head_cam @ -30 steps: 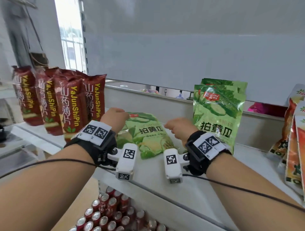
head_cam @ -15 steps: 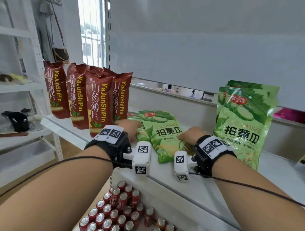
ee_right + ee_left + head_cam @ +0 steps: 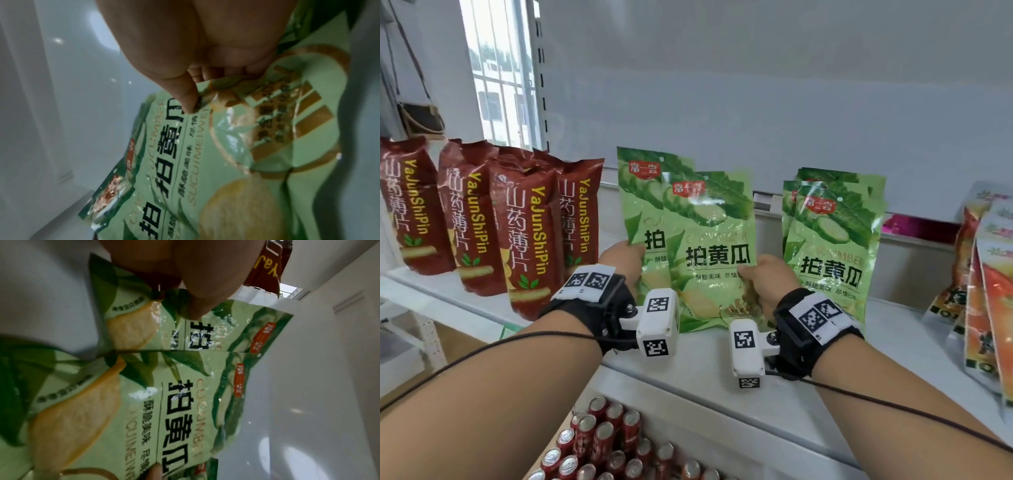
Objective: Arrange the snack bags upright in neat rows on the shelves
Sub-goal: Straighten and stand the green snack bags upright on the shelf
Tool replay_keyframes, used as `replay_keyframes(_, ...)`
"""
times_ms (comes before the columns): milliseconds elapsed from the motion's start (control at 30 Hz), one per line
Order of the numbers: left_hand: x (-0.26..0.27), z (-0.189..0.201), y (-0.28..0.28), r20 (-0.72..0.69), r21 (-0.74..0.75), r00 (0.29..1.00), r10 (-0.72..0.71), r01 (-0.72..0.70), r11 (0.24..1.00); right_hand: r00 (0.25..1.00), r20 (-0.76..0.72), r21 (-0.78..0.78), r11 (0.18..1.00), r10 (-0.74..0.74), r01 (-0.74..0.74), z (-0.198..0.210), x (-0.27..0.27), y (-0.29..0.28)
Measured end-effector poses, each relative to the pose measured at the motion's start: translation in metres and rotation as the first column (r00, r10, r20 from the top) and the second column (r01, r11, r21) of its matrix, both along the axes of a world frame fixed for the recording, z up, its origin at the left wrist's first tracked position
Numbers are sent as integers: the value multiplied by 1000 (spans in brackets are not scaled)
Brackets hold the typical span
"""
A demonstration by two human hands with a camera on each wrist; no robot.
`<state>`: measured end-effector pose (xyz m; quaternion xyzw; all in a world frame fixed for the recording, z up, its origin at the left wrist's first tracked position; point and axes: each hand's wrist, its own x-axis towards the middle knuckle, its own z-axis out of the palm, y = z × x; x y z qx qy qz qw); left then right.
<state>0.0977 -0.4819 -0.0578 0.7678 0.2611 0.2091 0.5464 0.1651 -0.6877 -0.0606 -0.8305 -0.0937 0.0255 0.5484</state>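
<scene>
On the white shelf (image 3: 688, 370), left to right: red snack bags (image 3: 527, 233) upright in a row; beside them, two green cucumber bags held upright and overlapping — rear green bag (image 3: 640, 205) pinched at its left edge by the left hand (image 3: 625, 263), thumb on the front face; front green bag (image 3: 709, 246) gripped at its right edge by the right hand (image 3: 767, 281), thumb across the print, fingers curled behind. Right of the held pair, standing green bags (image 3: 832, 246), upright, leaning back. Further right, orange bags (image 3: 986, 291), tilted. Below the shelf's front edge, red cans (image 3: 602, 442) packed together, tops up.
</scene>
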Motion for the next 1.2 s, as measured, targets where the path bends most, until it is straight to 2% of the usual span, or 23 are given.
replay_keyframes(33,1,5,-1,76,-95,997,-3,10,995,1000,6,74,997,-10,9,2,-1,-5)
replay_keyframes(100,7,8,-8,187,-108,982,-38,59,992,1000,19,231,973,-16,11,6,-4,-17)
replay_keyframes(133,10,9,-10,251,-169,968,-18,62,984,1000,20,311,950,-23,15,9,-7,-24)
replay_keyframes(200,14,12,-24,342,-355,939,-19,148,923,1000,6,470,883,-19,14,14,-10,-40)
replay_keyframes(233,13,15,-33,377,-371,925,-49,199,907,1000,-5,529,848,-26,25,17,-12,-48)
replay_keyframes(400,31,11,-88,372,-442,897,-237,396,805,998,8,649,759,-70,48,20,-22,-95)
replay_keyframes(500,43,3,-123,365,-425,855,-369,505,751,996,-24,677,731,-86,79,12,-31,-123)
replay_keyframes(600,53,-4,-151,368,-398,819,-440,566,722,990,-57,693,709,-128,131,4,-35,-147)
replay_keyframes(733,65,-11,-173,315,-382,791,-524,611,693,979,-125,657,726,-162,204,-7,-35,-167)
replay_keyframes(833,71,-18,-178,245,-329,809,-534,588,739,957,-192,541,790,-218,289,-18,-34,-169)
replay_keyframes(933,75,-21,-179,229,-313,837,-497,547,776,936,-254,479,808,-246,342,-22,-32,-165)
replay_keyframes(1067,66,-19,-183,233,-406,865,-444,502,764,919,-295,470,797,-264,380,-24,-25,-159)
replay_keyframes(1200,63,-27,-183,297,-356,815,-498,578,734,914,-334,462,804,-232,373,-28,-21,-153)
